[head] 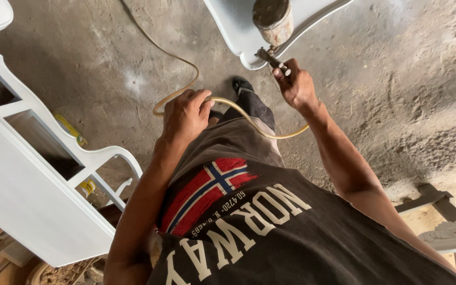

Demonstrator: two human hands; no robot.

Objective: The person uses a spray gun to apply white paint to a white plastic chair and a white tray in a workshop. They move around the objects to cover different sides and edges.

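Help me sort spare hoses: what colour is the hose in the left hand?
The hose is pale yellowish-tan, gripped by the left hand; the head view shows it.

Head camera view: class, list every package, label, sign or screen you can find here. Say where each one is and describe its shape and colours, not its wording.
Shirt print: on the person's dark shirt, a red flag patch with a blue and white cross beside pale block lettering.
Yellow container: on the floor behind the white furniture frame, slim, partly hidden.
Second yellow container: lower, behind the same frame, mostly hidden.
No signs or screens.

Two yellow-labelled bottles lie under white furniture.
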